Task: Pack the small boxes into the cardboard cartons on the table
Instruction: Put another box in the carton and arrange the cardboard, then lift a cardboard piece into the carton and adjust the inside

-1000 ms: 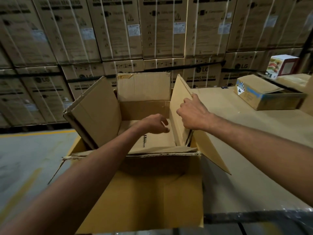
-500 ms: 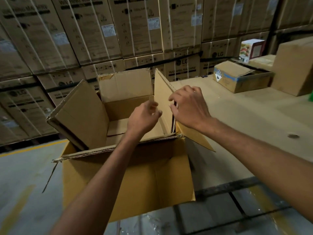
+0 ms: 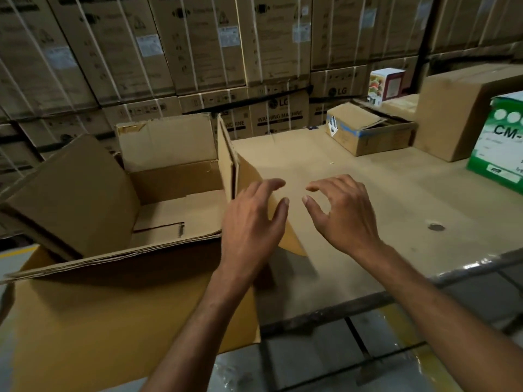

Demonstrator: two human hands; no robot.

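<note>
Cardboard carton [image 3: 113, 306] let go; left hand [image 3: 252, 222] and right hand [image 3: 345, 216], grip released, moved rightward.

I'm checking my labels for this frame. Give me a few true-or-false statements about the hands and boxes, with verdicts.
1. The left hand and right hand hold nothing. True.
2. The big carton has its flaps closed. False: they stand open.
3. A green-and-white box stands on the table at the right. True.
4. The right hand is inside the big carton. False: it is over the table, to the right of the carton.
</note>
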